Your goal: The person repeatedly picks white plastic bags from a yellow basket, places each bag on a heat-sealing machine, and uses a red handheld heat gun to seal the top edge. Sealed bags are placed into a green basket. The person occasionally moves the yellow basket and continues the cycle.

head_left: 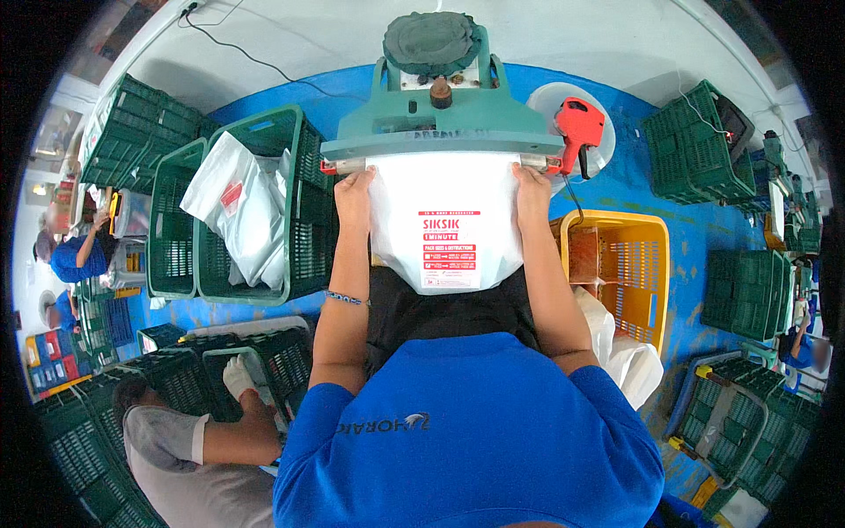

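Filling the near foreground is a royal-blue short-sleeved shirt (466, 431), with black trousers (444, 312) just beyond it. Above these hangs a white, pouch-shaped bag with red printing (446, 224). The left grip (354, 198) pinches the bag's upper left corner, and the right grip (532, 194) pinches its upper right corner, so it is spread flat between them. Beside the left arm, a green lattice plastic crate (308, 194) holds silvery-white bags (242, 211); right of the other arm stands a yellow plastic basket (650, 290). Farther out, the bag's top edge meets a green, long-barred machine (440, 123); whether it enters I cannot tell. A red-and-black handheld gun (578, 126) lies on a round white stool (546, 101) beside the machine.
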